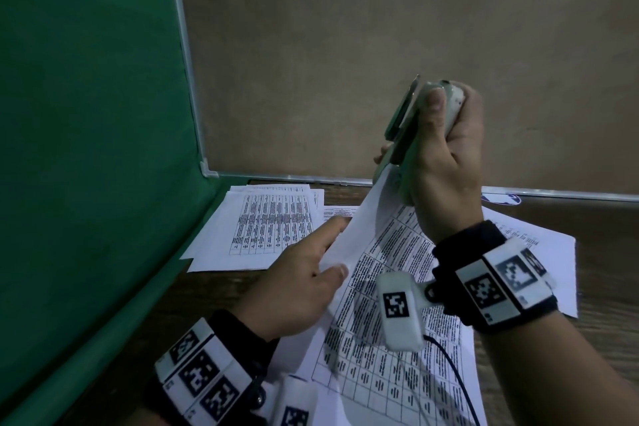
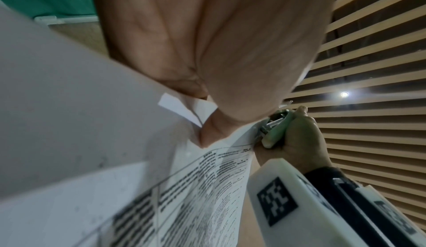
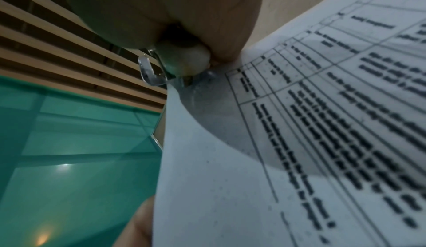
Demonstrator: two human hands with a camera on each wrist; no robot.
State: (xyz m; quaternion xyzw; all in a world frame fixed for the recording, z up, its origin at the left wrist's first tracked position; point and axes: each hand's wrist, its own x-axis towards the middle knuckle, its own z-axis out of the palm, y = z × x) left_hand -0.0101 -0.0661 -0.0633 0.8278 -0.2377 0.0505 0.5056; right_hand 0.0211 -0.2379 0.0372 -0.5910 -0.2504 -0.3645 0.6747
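Green board (image 1: pixel 86 149) fills the left side and a brown board (image 1: pixel 380 28) runs across the back, the two meeting in a corner. Dark wood table (image 1: pixel 605 218) below them. Loose sheets (image 1: pixel 262 228) with printed tables lie flat near that corner, overlapping each other.

Printed sheet (image 1: pixel 390 252) is the one in work. Its lower part lies on the table towards the person, and its top corner is lifted well clear of the surface, curving up to the stapler (image 1: pixel 401 114).

Left hand (image 1: pixel 297 287) holds the sheet's left edge, thumb on top and fingers behind the paper.

Right hand (image 1: pixel 446 162) is raised above the table, wrapped round the pale green stapler – thumb up along the body, fingers curled round the far side. The stapler stands nearly upright, mouth pointing down. The right wrist view shows the sheet's corner sitting in that mouth; can't tell if it is pressed fully closed.
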